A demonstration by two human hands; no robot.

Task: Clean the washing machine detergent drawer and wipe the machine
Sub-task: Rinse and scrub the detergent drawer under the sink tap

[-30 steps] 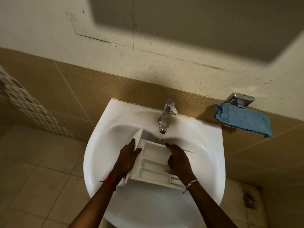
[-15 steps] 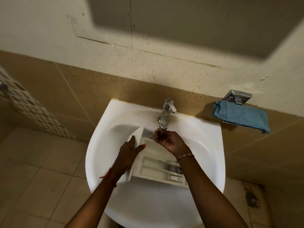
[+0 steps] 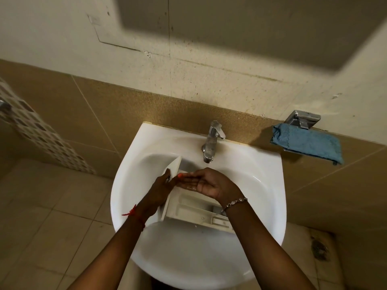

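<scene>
The drawer [image 3: 189,208] lay in the sink [image 3: 272,206] beneath both hands. The left hand [image 3: 160,190] gripped its front panel; the right hand [image 3: 209,183] hovered above it, fingers straight, palm seemingly wet.

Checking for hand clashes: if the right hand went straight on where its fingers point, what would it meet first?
Probably the left hand, which grips the front panel of the detergent drawer; the right hand points its straight fingers at it, and they look nearly touching, though depth is unclear.
</scene>
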